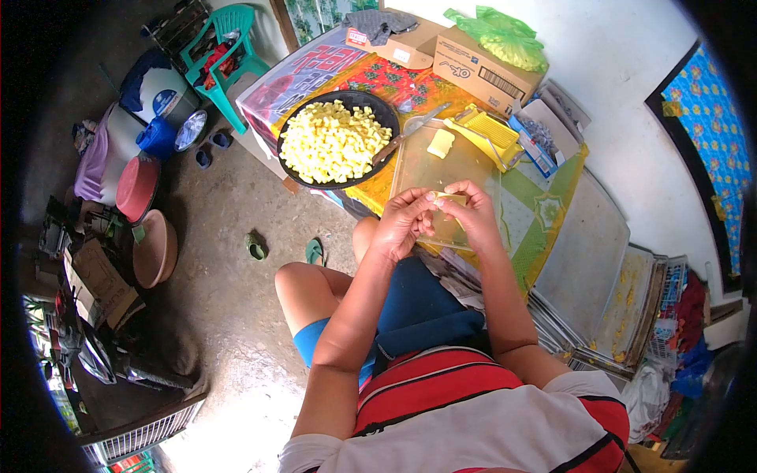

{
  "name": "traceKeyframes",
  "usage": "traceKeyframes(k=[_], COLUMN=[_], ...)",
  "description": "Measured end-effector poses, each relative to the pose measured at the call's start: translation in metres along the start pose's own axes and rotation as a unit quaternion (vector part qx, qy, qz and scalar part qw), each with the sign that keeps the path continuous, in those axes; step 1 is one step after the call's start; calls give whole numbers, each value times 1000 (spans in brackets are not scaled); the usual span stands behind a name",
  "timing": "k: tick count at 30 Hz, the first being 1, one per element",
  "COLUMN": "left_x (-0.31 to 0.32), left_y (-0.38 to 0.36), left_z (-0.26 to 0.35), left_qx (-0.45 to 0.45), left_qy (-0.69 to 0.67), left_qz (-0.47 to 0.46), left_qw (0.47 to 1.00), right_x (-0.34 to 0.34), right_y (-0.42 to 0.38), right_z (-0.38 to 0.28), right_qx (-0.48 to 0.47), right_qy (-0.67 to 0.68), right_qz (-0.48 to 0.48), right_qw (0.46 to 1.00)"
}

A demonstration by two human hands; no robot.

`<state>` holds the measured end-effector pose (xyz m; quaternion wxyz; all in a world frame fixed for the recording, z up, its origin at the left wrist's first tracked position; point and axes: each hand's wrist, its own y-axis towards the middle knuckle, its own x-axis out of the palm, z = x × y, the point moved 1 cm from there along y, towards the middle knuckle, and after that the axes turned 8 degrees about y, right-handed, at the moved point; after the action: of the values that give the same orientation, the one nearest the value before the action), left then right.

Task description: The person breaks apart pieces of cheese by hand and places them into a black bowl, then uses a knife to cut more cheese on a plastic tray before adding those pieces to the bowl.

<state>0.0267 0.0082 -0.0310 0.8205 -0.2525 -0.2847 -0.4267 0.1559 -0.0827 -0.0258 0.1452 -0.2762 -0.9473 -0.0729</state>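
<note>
Both hands meet over the near part of a translucent cutting board [410,169]. My left hand [406,221] and my right hand [473,217] pinch a thin pale-yellow piece [451,200] between their fingertips. Another pale-yellow piece [441,143] lies on the board beyond them. To the left, a black round tray [388,112] holds a heap of small yellow cubes [335,142]. A knife [422,121] rests across the tray's right rim and the board's far left corner. Right of the board is a yellow slicer [485,134].
Cardboard boxes [482,69] stand at the table's back, one under a green plastic bag [505,39]. An open box [552,126] sits at the right. Flat trays [583,244] lean beside the table. A green chair [233,79], basins [155,248] and slippers [256,245] are at left.
</note>
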Motion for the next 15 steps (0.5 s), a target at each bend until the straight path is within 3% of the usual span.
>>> traceKeyframes(k=[15], left_x=[2], left_y=[-2], left_z=[5], left_qx=[-37], left_qy=[-61], left_qz=[25], left_qw=[997], right_x=[-1], right_y=[-1], right_z=[-2], right_qx=[83], right_qy=[130], right_qz=[24], right_qw=[988])
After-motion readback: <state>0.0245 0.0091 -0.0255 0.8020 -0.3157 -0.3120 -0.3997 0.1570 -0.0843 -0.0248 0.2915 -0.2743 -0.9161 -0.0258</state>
